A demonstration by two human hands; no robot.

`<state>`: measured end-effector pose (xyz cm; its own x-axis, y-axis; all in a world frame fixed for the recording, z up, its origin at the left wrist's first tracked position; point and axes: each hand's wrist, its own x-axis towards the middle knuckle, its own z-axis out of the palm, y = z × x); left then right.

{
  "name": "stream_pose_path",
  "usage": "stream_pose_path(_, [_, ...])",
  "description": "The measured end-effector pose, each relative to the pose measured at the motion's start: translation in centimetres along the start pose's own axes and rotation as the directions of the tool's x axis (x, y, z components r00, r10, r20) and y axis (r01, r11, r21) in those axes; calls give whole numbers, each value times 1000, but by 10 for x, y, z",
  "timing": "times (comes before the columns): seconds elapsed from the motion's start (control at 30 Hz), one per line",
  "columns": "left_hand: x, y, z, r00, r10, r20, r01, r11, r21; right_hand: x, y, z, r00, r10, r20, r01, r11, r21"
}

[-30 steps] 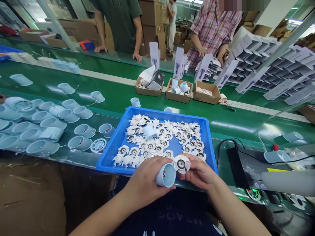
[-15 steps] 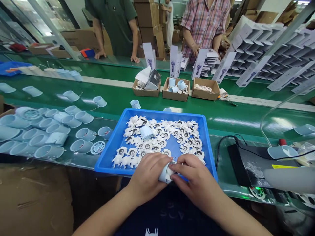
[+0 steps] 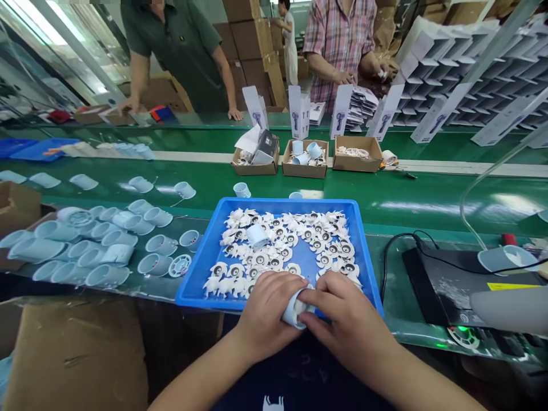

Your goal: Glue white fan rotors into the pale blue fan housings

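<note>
My left hand point(image 3: 268, 314) is wrapped round a light blue cylindrical housing point(image 3: 293, 311) at the front edge of a blue tray point(image 3: 371, 257). The thumb and fingers of my right hand point(image 3: 345, 314) reach into its open end, touching a white part inside, which they partly hide. Many white fan wheels point(image 3: 260, 260) with dark centres lie in the tray. Among them rests another light blue cylinder point(image 3: 257, 236).
Several blue cylinders point(image 3: 107, 275) crowd the left. Small cartons point(image 3: 305, 169) stand beyond the tray. A black device point(image 3: 449, 291) with cables is at right. Across the green belt point(image 3: 411, 197) are two people point(image 3: 184, 57) point(image 3: 338, 45) and white boxes point(image 3: 432, 123).
The view has shifted, so the tray sits slightly lower and to the right. The housing's open end shows more. Across the belt, one person's arm has moved outward to the left.
</note>
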<state>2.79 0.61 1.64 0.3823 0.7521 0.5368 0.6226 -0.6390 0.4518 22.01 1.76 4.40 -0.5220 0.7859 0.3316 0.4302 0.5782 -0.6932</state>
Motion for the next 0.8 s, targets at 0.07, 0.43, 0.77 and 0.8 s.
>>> stream_pose_path(0.07, [-2, -2, 4, 998, 7, -61, -5, 999, 36, 3, 3, 5, 1000, 4, 14, -3, 998, -66])
stream_pose_path(0.43, [-5, -3, 4, 995, -78, -64, 77, 997, -26, 7, 11, 8, 997, 56, 57, -61, 993, 105])
stream_pose_path(0.77, [5, -18, -12, 997, -72, -19, 73, 996, 59, -22, 14, -15, 986, -156, -64, 154, 987, -33])
stream_pose_path(0.8, [8, -22, -19, 998, -63, 4, 62, 993, 105, -32, 18, -25, 980, -165, -115, 164, 986, -17])
